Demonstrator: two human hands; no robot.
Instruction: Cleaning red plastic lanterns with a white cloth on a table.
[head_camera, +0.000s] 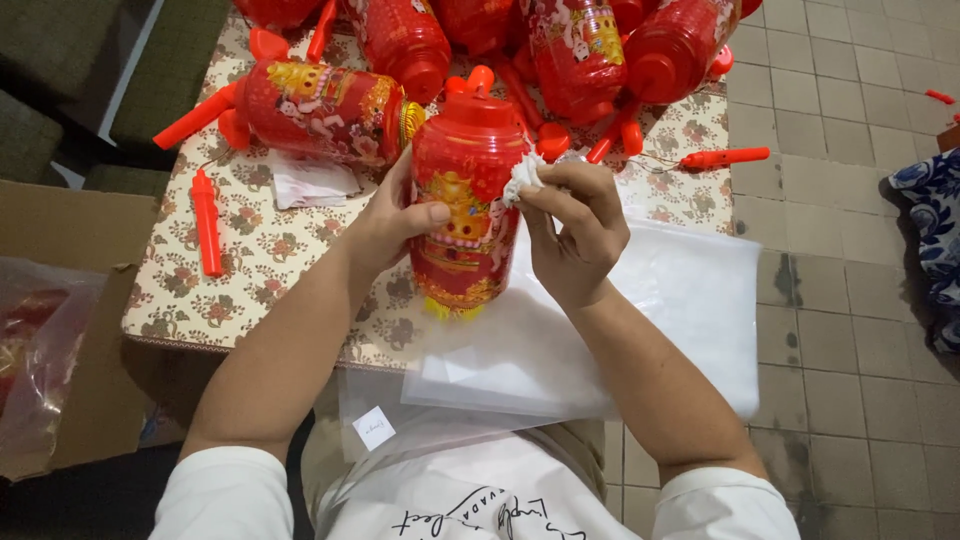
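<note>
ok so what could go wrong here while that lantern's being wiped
1. The left hand alone steadies the red lantern held above the table; a hard rub from the right hand with the white cloth might knock it loose.
2. The clear plastic bags overhang the table edge and may slide off.
3. The piled lanterns behind could roll if bumped.

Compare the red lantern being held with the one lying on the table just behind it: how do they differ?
The held lantern stands upright, clasped by the left hand; the lying lantern rests on its side on the floral tablecloth, untouched. The right hand presses a white cloth to the held lantern; nothing touches the lying one. The held lantern shows its red cap; the lying one shows a gold end. Both are red with gold printed decoration.
</note>
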